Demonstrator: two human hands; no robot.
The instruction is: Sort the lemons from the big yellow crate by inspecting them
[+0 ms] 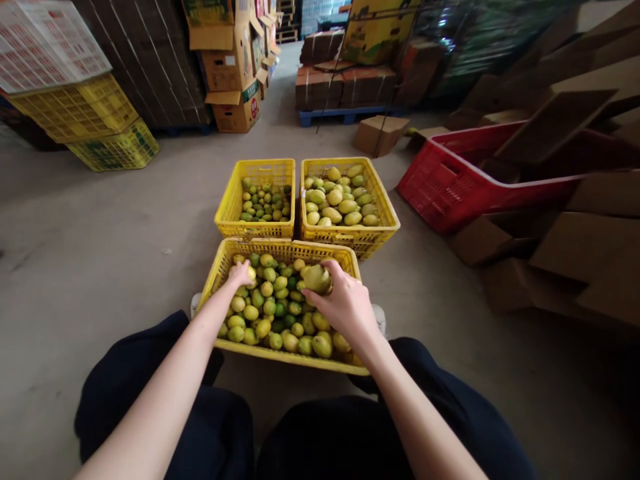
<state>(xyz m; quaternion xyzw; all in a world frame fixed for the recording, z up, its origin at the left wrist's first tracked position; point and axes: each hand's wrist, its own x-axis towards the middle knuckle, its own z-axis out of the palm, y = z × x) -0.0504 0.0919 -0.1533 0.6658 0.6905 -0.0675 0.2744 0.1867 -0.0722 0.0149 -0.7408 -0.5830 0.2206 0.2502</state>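
Right in front of me stands a yellow plastic crate (287, 365) filled with green and yellow lemons (267, 289). My right hand (345, 297) is closed around a large green-yellow lemon (317, 280), held just above the pile on the crate's right side. At the crate's left side, my left hand (242, 273) has its fingers closed on a small yellow lemon (251, 273). Behind stand two more yellow crates. The left crate (230, 200) holds smaller green and yellow lemons; the right crate (380, 235) holds larger, paler ones.
To the right is a red crate (435, 187) with cardboard in it, and loose cardboard boxes (575, 260) lie beside it. Stacked crates (85, 107) stand at the left. Farther back are piled cartons (227, 70) and a blue pallet (340, 118) with bundled cardboard.
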